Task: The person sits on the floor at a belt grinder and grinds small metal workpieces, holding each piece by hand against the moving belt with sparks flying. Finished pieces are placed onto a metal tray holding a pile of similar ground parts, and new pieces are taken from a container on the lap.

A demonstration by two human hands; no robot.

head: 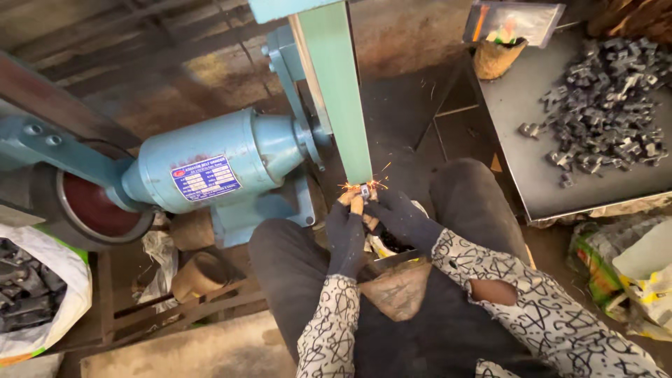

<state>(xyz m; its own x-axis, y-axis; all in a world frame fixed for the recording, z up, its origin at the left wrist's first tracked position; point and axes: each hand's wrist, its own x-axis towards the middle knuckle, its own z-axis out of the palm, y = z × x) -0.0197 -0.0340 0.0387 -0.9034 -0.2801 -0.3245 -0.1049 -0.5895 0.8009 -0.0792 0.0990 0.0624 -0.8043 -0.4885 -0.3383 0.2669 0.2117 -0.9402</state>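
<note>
Both my hands wear dark gloves and meet at a small metal piece [365,190] pressed against the lower end of a green grinding belt [341,91]. Orange sparks fly from the contact point. My left hand [346,234] pinches the piece from the left with worn fingertips showing. From the right, my right hand [399,217] grips it too. I sit with knees apart, patterned sleeves on both arms.
A blue motor housing [224,164] and a dark wheel [91,206] stand to the left. A metal tray [532,126] at right carries a heap of small dark metal parts [609,98]. A white sack of parts [31,290] lies at far left; bags [630,273] lie lower right.
</note>
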